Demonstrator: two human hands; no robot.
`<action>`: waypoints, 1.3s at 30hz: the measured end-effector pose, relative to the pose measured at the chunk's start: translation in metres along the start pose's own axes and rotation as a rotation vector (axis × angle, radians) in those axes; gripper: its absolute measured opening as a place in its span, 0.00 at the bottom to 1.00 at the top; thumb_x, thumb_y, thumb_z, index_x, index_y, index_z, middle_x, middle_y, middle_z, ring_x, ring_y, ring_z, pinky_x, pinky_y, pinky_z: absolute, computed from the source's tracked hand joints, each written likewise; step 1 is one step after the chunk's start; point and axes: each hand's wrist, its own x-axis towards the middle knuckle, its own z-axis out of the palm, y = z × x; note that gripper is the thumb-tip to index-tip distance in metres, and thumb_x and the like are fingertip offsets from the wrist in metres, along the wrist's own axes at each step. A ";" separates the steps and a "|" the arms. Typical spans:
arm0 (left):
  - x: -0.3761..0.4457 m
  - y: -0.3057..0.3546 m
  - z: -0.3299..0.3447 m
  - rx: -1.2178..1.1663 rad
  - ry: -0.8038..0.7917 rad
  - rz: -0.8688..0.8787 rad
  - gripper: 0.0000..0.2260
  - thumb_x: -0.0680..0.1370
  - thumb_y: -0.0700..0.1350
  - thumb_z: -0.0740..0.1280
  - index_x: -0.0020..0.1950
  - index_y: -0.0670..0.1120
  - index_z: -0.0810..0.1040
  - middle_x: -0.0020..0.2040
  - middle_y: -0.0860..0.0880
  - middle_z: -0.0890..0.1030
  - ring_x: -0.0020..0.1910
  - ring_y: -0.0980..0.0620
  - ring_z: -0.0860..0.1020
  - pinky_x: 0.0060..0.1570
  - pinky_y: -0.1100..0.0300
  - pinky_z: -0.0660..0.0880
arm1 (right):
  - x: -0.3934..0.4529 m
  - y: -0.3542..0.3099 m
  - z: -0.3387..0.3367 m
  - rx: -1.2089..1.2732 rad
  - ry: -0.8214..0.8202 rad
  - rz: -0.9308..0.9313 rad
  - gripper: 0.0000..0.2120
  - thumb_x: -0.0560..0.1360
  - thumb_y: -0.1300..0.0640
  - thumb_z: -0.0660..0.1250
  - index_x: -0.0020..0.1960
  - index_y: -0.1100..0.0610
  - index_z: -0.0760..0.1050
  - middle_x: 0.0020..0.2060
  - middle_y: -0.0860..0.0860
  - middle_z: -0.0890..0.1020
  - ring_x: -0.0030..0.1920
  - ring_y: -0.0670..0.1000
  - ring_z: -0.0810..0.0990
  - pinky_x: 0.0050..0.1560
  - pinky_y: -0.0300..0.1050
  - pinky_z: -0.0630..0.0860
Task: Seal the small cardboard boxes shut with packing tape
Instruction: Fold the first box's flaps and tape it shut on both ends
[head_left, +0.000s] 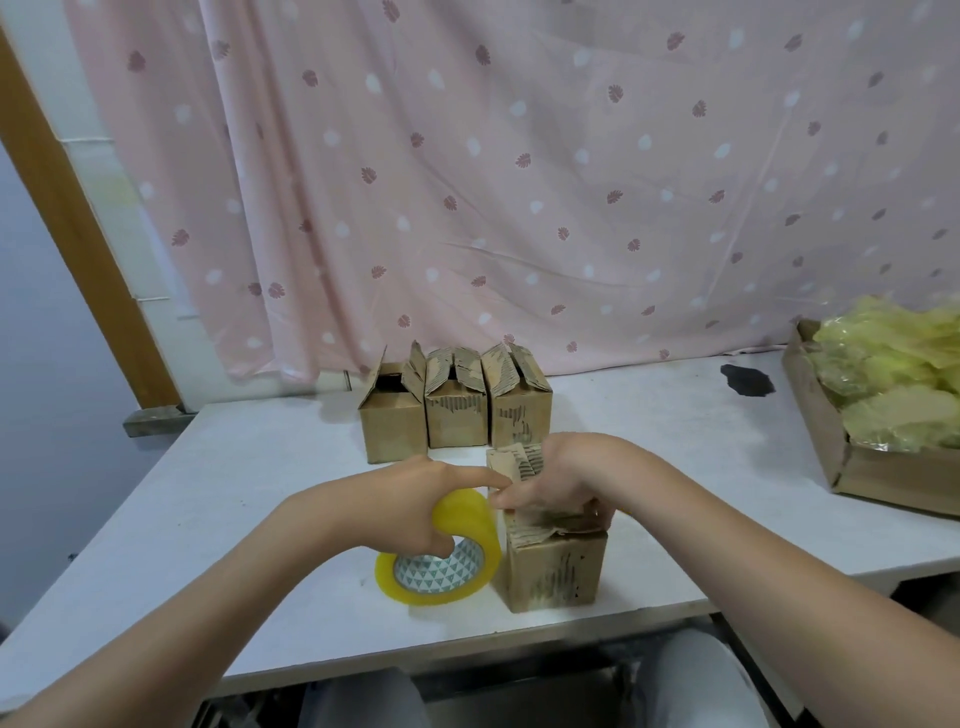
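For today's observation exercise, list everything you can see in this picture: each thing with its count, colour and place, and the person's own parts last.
Small cardboard boxes: three, brown, flaps open, in a row at the table's back.
Near box: one, brown, worn, at the table's front.
Tape roll: one, yellow, patterned core, left of the near box.
Table: one, white.
Tray: one, brown cardboard, at the right edge, holding yellow-green plastic wads.
Dark patch: one, black, on the table's back right.
Curtain: one, pink, spotted, behind.
Left hand: grips the tape roll.
Right hand: presses on the near box's top.
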 end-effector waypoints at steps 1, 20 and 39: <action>0.001 0.001 0.000 0.006 0.001 0.003 0.34 0.75 0.44 0.72 0.73 0.69 0.61 0.42 0.42 0.80 0.38 0.47 0.77 0.36 0.53 0.74 | -0.001 -0.004 0.001 -0.059 -0.013 0.007 0.41 0.75 0.33 0.61 0.75 0.63 0.60 0.71 0.60 0.69 0.67 0.61 0.73 0.65 0.52 0.72; -0.030 -0.017 0.001 -0.081 0.147 -0.043 0.19 0.74 0.51 0.73 0.61 0.64 0.72 0.40 0.56 0.74 0.37 0.55 0.74 0.34 0.63 0.72 | 0.021 0.014 0.002 0.205 0.171 0.046 0.22 0.70 0.49 0.75 0.54 0.62 0.73 0.49 0.58 0.79 0.43 0.58 0.80 0.45 0.50 0.81; -0.023 -0.024 0.006 -0.027 0.137 -0.012 0.20 0.78 0.52 0.69 0.68 0.67 0.72 0.59 0.57 0.79 0.54 0.57 0.74 0.53 0.58 0.77 | 0.006 -0.001 0.000 0.309 0.046 -0.078 0.28 0.76 0.47 0.71 0.68 0.62 0.68 0.62 0.61 0.74 0.57 0.62 0.79 0.54 0.58 0.81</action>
